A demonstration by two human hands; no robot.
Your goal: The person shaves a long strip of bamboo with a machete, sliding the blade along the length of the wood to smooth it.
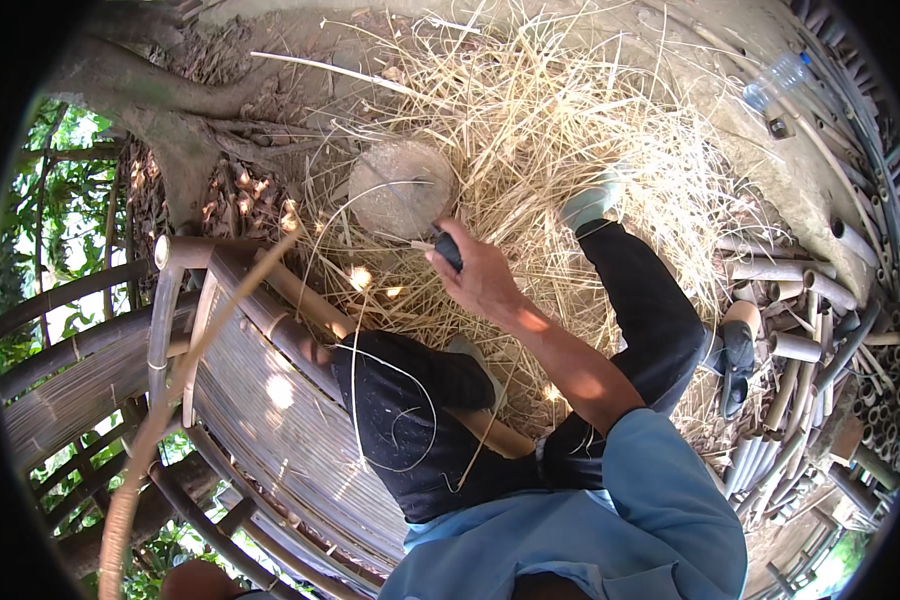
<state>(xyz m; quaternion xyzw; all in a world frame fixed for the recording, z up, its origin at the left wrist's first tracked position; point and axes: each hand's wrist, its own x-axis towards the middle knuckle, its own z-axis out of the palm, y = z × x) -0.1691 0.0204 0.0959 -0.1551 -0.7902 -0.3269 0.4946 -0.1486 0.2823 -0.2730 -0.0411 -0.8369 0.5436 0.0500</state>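
Observation:
My right hand [482, 275] is closed around a dark, rounded object [449, 251] that looks like a short handle. A pale tip juts out beside it; whether a blade is there I cannot tell. Just beyond the hand lies a round, grey-brown block [402, 190], with a thin pale strand curving over it. A long, tan bamboo strip [185, 370] slants up from the lower left, blurred at its near end. My left hand is out of view. A thin, looped strand [435, 420] hangs over my left leg, which is in dark trousers.
Pale shavings [560, 130] are heaped on the ground ahead, around my right foot. To the left stands a bamboo bench [290, 400]. Cut bamboo tubes [795, 346] and a dark sandal [737, 355] lie at the right; a clear plastic bottle [776, 82] is farther off.

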